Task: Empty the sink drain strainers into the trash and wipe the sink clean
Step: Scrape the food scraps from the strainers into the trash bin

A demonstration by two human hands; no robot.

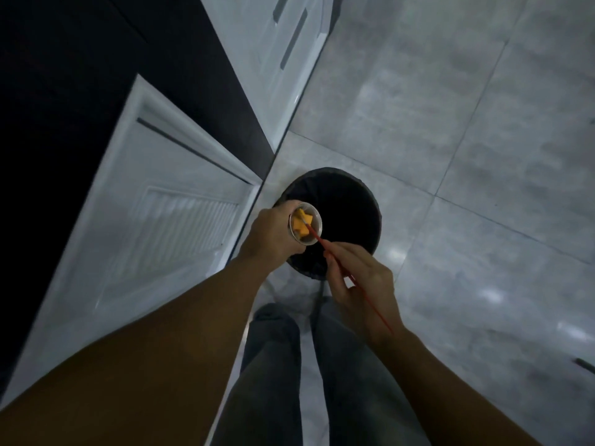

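My left hand grips a round metal sink strainer, tilted over the left rim of a black-lined trash bin on the floor. Yellow-orange food scraps sit inside the strainer. My right hand holds a thin red stick, and its tip pokes into the scraps in the strainer. The bin's inside is dark and its contents are hidden.
White cabinet doors stand to the left of the bin, under a dark countertop edge. Grey floor tiles spread to the right and behind the bin. My legs in grey trousers are directly below the hands.
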